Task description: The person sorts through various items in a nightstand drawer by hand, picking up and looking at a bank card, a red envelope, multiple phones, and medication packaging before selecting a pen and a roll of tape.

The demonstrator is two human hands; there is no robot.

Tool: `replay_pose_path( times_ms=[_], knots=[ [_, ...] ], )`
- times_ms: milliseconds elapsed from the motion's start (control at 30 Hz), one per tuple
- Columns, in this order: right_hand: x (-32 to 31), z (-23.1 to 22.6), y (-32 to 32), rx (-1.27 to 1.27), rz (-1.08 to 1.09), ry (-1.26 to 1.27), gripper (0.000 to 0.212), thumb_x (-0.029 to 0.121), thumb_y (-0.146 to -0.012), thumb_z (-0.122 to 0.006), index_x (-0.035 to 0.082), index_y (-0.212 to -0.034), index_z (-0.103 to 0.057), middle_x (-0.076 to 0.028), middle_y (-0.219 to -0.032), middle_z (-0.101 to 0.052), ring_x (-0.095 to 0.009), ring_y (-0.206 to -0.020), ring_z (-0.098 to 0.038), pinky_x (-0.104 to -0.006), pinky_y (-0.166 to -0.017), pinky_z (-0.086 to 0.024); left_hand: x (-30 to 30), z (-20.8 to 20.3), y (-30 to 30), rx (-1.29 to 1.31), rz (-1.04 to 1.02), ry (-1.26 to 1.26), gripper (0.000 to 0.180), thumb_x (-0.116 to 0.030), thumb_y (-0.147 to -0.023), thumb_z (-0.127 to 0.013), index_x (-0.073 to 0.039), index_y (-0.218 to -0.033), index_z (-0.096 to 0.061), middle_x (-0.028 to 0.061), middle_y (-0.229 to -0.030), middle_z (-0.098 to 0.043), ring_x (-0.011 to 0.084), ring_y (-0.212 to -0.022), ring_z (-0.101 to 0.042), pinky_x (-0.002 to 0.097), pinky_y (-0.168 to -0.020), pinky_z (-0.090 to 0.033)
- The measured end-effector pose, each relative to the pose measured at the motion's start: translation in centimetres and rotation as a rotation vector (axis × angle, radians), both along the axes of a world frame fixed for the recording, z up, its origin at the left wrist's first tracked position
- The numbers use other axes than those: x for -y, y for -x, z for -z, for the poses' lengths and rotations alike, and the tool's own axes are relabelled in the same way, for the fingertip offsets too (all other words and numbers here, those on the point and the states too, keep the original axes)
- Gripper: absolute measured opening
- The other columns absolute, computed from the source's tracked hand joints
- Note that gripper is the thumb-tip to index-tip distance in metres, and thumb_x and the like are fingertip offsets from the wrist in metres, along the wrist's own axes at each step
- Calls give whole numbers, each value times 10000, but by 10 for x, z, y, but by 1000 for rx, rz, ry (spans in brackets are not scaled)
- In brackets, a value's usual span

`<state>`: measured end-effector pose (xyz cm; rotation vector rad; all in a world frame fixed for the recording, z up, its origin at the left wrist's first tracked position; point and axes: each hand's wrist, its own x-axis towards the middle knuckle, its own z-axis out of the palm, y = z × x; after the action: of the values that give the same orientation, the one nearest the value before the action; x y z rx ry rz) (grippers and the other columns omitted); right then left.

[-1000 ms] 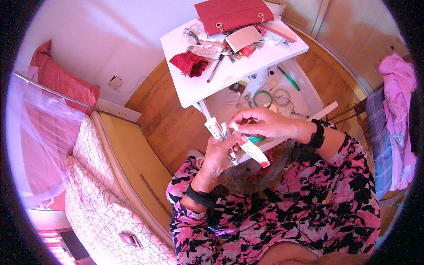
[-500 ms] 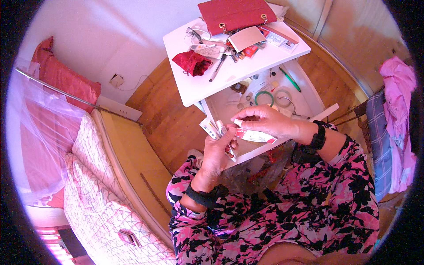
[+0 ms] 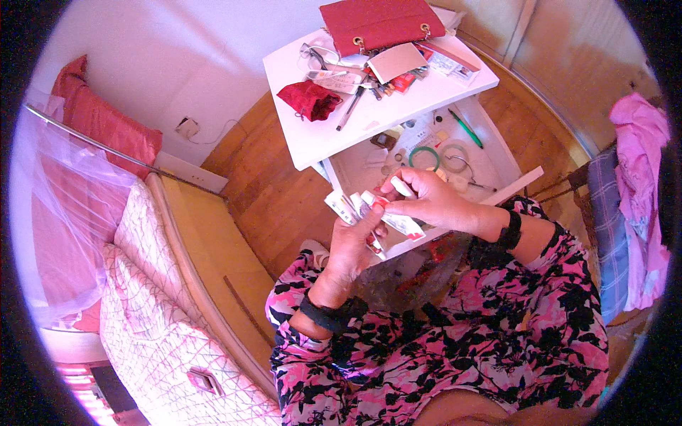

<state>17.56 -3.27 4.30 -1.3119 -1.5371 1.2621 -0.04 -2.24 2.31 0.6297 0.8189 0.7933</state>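
Note:
My left hand (image 3: 353,241) holds up a fan of several small white and red packets (image 3: 346,206) in front of my chest. My right hand (image 3: 426,199) meets it from the right and pinches one white and red packet (image 3: 403,224), with a small white piece (image 3: 402,186) between finger and thumb. Both hands hover over the front edge of an open white drawer (image 3: 490,160). Both wrists carry dark bands. A clear plastic bag (image 3: 405,273) lies on my lap under the hands.
A white bedside table (image 3: 320,135) carries a red handbag (image 3: 376,23), a red pouch (image 3: 309,99), pens and small clutter. The drawer holds a green ring (image 3: 425,157) and a green pen (image 3: 465,128). A bed with a quilted cover (image 3: 153,312) runs at my left; clothes hang at right.
My right hand has drawn closer to the left hand, and the packet it holds has swung from hanging down to lying under the fingers. Both hands have shifted slightly.

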Motion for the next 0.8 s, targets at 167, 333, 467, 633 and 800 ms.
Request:
replay_pose_path(
  times_ms=[167, 333, 467, 633, 800],
  knots=[
    [11, -31, -14, -111, -152, 62, 178, 158, -913, -467, 16, -1009, -514, -20, -806, -580, -53, -726, -545, -214, -606, -443, -18, -11, 22, 4, -295, 31, 147, -210, -875, -534, -86, -952, -534, 32, -780, -587, 128, -639, -558, 272, -547, -464],
    [69, -1, -17, 95, -846, 565, 371, 337, -935, -386, 25, -1079, -527, -55, -740, -604, -111, -593, -569, -253, -561, -470, -26, -14, 40, 159, -308, 1, 216, -228, -871, -523, -90, -1034, -488, 140, -960, -611, 221, -842, -602, 336, -699, -503],
    [95, 53, -8, 206, -940, 547, 386, 353, -924, -396, 36, -1103, -523, -125, -838, -610, -210, -727, -584, -322, -669, -478, -23, -10, 47, 144, -246, 32, 162, -205, -845, -551, -94, -953, -504, 121, -896, -604, 221, -796, -596, 356, -693, -504],
    [107, 118, -6, 411, -717, 69, 410, 307, -905, -427, 1, -1176, -453, -185, -960, -595, -313, -858, -576, -364, -764, -456, -21, -15, 43, 198, -176, 27, 140, -200, -841, -549, -102, -922, -492, 41, -757, -550, 178, -738, -567, 373, -706, -488],
    [73, 18, -18, 494, -1089, 246, 417, 303, -892, -468, -19, -1155, -462, -177, -990, -595, -309, -914, -575, -371, -798, -450, -22, -12, 46, 333, -103, 4, 244, -139, -796, -598, -72, -990, -466, 29, -722, -467, 163, -683, -515, 370, -681, -497]
  ],
)
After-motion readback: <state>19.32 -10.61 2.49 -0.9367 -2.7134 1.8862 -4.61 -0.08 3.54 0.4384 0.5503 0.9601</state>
